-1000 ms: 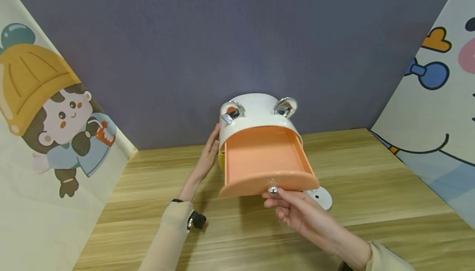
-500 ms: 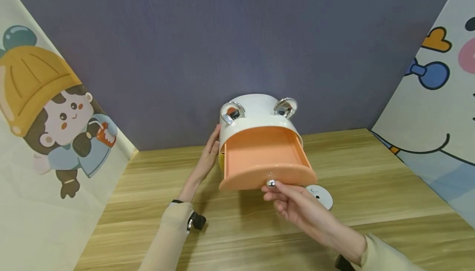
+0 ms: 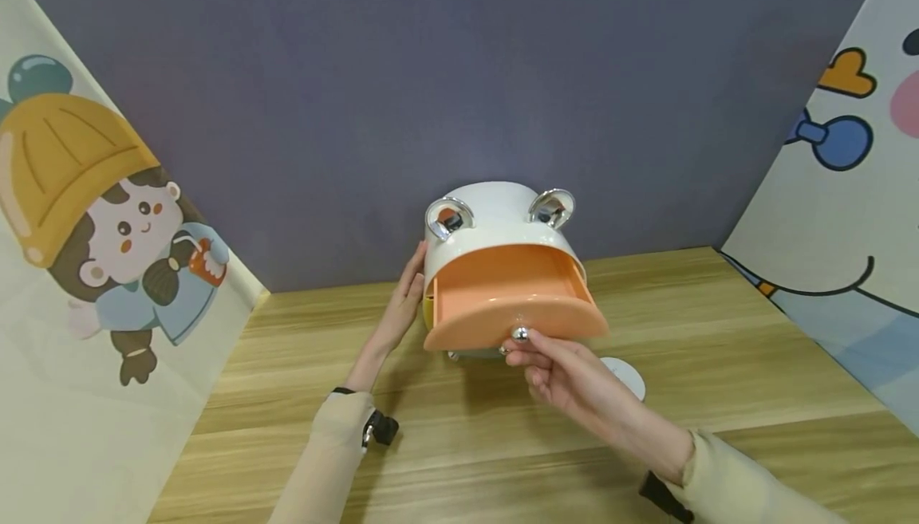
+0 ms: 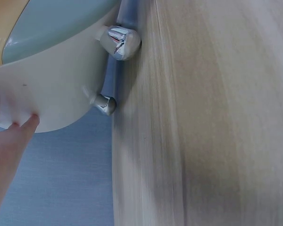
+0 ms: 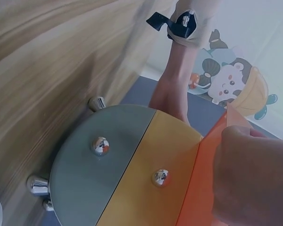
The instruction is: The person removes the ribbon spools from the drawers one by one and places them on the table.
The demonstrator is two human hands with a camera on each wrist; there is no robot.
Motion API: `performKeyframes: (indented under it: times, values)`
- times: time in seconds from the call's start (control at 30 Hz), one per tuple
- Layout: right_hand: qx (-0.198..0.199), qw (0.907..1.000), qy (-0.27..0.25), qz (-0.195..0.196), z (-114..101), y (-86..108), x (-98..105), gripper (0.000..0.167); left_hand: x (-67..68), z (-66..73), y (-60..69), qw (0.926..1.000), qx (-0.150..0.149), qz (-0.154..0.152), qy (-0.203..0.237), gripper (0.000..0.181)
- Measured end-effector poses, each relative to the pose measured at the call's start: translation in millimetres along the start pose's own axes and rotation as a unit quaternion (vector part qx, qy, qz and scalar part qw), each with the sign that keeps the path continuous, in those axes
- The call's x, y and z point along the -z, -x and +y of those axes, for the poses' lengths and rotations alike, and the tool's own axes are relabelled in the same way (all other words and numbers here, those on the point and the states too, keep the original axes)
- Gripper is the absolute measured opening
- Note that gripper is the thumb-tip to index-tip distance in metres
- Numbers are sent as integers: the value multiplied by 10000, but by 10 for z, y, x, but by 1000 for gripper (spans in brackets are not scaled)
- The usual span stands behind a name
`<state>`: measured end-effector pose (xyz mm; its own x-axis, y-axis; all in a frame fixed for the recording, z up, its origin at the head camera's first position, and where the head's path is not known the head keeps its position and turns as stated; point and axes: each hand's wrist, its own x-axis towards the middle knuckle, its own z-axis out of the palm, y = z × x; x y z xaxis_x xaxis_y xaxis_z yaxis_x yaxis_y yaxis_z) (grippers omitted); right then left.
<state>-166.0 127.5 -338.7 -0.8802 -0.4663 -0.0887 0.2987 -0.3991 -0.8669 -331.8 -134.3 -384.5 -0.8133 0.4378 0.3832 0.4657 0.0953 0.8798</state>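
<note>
Orange drawer (image 3: 517,321) and right hand (image 3: 567,376) have moved inward together since the earlier frame, so less of the tray shows; the white cabinet (image 3: 495,209) stays near the far edge of the desk (image 3: 445,460), roughly midway between its 2 far corners. Sliding the drawer in seems to be the step in hand, and it is only partly done. It should go best with a slow, level push straight along the opening, since pressing on 1 side could make the tray bind, while the left hand (image 3: 404,301) steadies the shell.

Right thumb and index finger pinch the silver knob (image 3: 520,334), with no clear gap left between them; the forearm slants in from the near right corner. Left fingers lie extended, uncurled, against the cabinet's left wall, gripping nothing, the forearm reaching up from the near edge.
</note>
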Motion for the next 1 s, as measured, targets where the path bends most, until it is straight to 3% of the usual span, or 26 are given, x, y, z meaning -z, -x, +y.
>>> performKeyframes:
  times: [0.3,0.6,1.0]
  values:
    - [98,9993,-2,365,-56,-184,47,29,0,19,2,9999,49,-46,128,53]
    - [202,9994,8,287,-102,-283,54,30,12,-25,6,9998,51,-57,201,53]
    - [259,9986,14,459,-145,-412,82,29,-2,12,21,10000,89,17,30,53]
